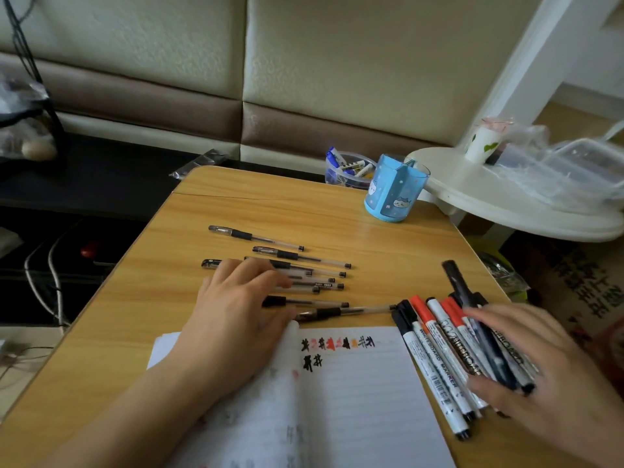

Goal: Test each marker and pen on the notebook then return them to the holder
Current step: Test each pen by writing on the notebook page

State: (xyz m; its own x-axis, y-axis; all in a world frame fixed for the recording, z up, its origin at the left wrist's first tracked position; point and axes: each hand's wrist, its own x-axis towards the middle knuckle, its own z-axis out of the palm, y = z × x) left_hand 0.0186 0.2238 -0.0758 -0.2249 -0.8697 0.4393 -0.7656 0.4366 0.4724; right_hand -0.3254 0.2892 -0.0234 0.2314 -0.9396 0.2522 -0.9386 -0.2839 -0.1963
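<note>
Wooden table (209, 204), clear tub (347, 177) behind holder (393, 194)

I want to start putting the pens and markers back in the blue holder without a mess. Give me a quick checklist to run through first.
1. Holder upright and within reach at the table's far right: ok.
2. Holder has room: cannot tell, though nothing sticks out above its rim.
3. Test marks on the notebook: ok, black and red marks at the page top; whether every pen was tested, cannot tell.
4. Markers capped: ok for the caps in view.
5. Left hand resting flat on the gel pens, gripping none: ok.
6. Right hand over the markers, grip blurred: cannot tell.
</note>
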